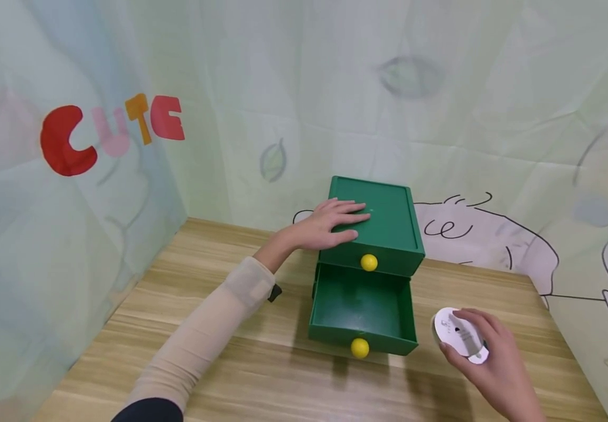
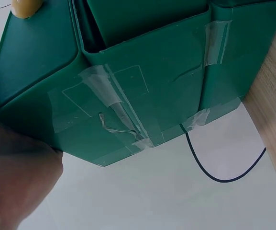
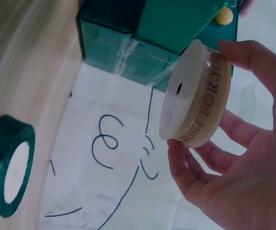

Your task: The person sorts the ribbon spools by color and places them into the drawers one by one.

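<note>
The green cabinet (image 1: 385, 218) is touched on top by the left hand (image 1: 330, 225), fingers spread; right of the cabinet, a ribbon spool (image 1: 450, 338) is gripped by the right hand (image 1: 498, 357).

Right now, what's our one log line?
left hand: on green plastic drawer cabinet | right hand: holding white round ribbon spool | green yellow-knobbed drawer: open
</note>
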{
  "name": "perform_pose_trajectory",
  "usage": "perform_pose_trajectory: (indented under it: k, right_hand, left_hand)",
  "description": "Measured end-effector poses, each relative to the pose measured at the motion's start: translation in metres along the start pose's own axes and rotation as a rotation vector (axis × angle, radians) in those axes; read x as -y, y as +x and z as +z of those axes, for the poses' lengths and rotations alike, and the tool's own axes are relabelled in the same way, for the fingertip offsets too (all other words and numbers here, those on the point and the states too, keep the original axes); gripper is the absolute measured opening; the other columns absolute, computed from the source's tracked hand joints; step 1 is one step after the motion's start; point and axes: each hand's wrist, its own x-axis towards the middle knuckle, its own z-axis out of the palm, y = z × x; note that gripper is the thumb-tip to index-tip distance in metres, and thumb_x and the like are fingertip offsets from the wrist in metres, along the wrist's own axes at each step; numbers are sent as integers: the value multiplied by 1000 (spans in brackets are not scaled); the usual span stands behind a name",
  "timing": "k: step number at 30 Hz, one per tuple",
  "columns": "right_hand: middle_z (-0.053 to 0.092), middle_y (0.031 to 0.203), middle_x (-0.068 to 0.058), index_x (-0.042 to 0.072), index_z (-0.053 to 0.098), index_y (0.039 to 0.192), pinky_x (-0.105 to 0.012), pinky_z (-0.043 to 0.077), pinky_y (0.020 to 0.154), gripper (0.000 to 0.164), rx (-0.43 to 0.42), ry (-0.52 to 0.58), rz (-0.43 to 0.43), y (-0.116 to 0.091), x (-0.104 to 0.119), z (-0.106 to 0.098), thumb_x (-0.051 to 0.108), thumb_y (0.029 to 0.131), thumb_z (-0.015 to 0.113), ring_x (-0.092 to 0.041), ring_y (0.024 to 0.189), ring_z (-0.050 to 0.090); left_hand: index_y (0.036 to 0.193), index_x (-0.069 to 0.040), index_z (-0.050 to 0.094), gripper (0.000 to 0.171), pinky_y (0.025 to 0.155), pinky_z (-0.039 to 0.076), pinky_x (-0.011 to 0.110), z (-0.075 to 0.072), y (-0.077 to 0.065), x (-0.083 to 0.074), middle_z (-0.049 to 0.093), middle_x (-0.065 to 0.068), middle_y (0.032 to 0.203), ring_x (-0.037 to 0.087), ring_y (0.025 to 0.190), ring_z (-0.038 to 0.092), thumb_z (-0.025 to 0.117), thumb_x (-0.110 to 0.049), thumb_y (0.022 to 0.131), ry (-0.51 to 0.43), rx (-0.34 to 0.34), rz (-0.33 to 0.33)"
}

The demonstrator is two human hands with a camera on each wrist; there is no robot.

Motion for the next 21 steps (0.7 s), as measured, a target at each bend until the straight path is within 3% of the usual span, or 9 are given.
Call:
perform_pose_trajectory:
  k: [7,15,21]
  right_hand:
    - [58,140,-19,13,69,131,-54,47,84,58,-34,2,-43,5,10,1,30,82,94,-40,120,51]
    - [55,145,-21,11,68,134,-70,52,92,58,-4,25,-51,13,24,2,28,84,92,-45,127,48]
    - [56,144,-18,13,69,132,-69,51,93,55,-23,43,-89,17,30,4,26,84,92,-42,128,48]
  left_hand:
    - [164,-12,42,56,133,-1,48,-1,-1,-1,29,9,174,30,164,18,52,-31,111,6,1,-5]
    - [163,-12,43,57,133,0,49,0,0,0,30,10,174,31,164,19,53,-32,111,2,-4,0]
    - [163,-12,44,57,133,-1,49,1,0,1,30,10,174,31,164,19,53,-32,111,-3,-8,1]
